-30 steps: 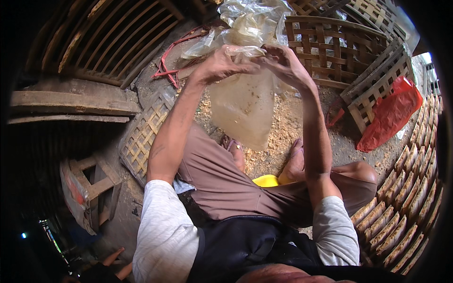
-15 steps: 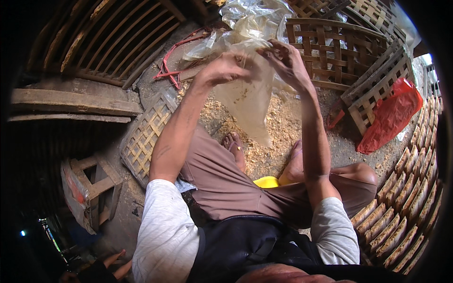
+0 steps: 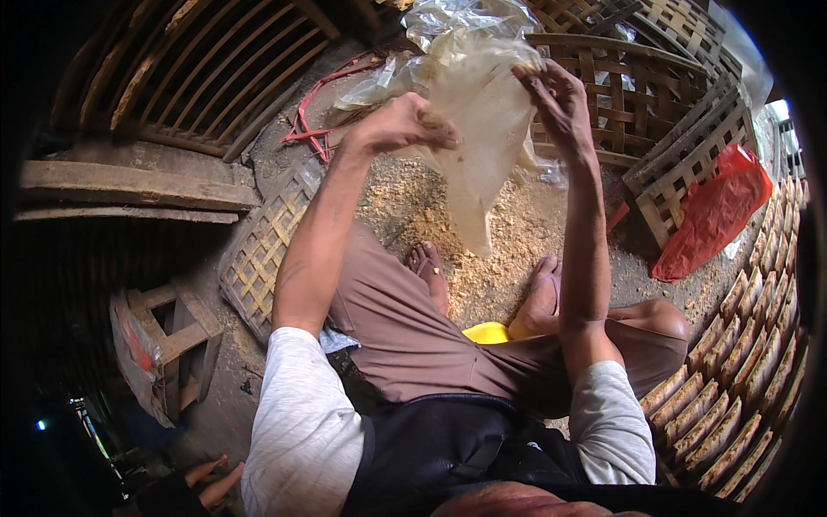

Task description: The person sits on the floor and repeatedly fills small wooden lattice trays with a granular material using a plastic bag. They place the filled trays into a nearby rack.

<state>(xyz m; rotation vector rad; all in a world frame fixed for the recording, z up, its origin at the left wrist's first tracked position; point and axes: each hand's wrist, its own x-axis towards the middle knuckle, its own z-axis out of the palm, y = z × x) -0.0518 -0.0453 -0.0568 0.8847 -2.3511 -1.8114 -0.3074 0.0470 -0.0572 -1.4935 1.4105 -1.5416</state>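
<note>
Between my hands hangs a cloudy, translucent plastic bag (image 3: pixel 484 129), its pointed lower end dangling above the crumb-strewn floor. My left hand (image 3: pixel 407 125) pinches its left side, fingers closed. Higher up, my right hand (image 3: pixel 556 96) grips the top right edge with thumb and fingers pressed together. The plastic is spread out between the two grips, with small specks on it. Just behind it lies a crumpled heap of clear plastic (image 3: pixel 469 19).
Woven bamboo crates (image 3: pixel 616 90) stand at the far right, a red plastic bag (image 3: pixel 715 211) draped over one. A lattice basket (image 3: pixel 267 250) leans by my left leg, near a wooden stool (image 3: pixel 172 345). Red string (image 3: pixel 301 125) lies far left. Something yellow (image 3: pixel 487 333) sits between my legs.
My right hand has moved right and slightly up, my left a little left. The bag is now spread wider between them, its lower tip slightly higher.
</note>
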